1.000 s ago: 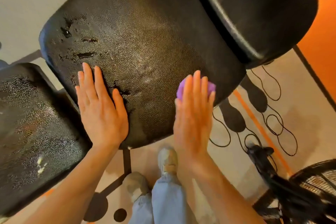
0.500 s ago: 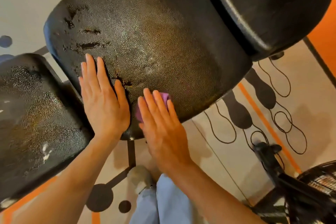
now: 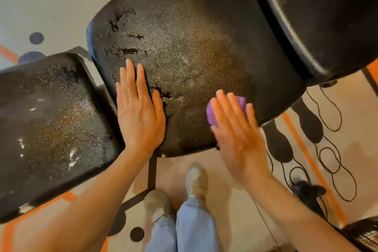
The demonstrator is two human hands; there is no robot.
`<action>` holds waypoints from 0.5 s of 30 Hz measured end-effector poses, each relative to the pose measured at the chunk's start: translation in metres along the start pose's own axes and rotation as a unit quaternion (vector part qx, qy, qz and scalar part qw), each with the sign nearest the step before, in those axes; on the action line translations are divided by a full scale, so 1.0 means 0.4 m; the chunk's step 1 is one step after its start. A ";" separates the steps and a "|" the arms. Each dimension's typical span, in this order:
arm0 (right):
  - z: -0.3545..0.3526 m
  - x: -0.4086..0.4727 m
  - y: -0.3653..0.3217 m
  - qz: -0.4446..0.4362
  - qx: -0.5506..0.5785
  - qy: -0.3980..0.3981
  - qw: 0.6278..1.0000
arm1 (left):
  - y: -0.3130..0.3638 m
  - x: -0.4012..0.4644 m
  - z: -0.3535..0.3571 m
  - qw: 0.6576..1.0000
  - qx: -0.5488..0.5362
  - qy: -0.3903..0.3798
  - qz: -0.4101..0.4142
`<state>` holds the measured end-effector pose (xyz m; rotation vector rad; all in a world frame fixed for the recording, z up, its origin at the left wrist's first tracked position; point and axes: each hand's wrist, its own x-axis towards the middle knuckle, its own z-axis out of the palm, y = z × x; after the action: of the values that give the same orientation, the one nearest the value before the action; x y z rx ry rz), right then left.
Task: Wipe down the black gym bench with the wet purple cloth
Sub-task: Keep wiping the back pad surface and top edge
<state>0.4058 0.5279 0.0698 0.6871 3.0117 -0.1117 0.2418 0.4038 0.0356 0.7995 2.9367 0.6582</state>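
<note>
Rightward since half a second before, the flat right hand point(image 3: 235, 129) pressed the purple cloth point(image 3: 240, 101) near the worktop point(image 3: 194, 37) edge, where it risked sliding off; the left hand point(image 3: 139, 112) lay flat.

Bare forearms, light blue jeans point(image 3: 190, 229), 2 beige sneakers point(image 3: 196, 180).

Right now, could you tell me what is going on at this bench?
A person is wiping the black gym bench. The right hand presses the purple cloth flat on the pad near its front right edge, while the left hand rests flat on the pad's left side. The vinyl is cracked and torn beside the left hand.
</note>
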 end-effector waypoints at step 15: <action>-0.030 -0.015 -0.005 0.001 0.018 -0.018 1.000 | -0.183 -0.030 -0.191 0.992 0.072 -0.089 0.050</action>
<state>0.4098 0.5246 0.0822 0.6834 2.9805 -0.1756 0.2069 0.3111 0.0746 0.9689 2.8197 0.3610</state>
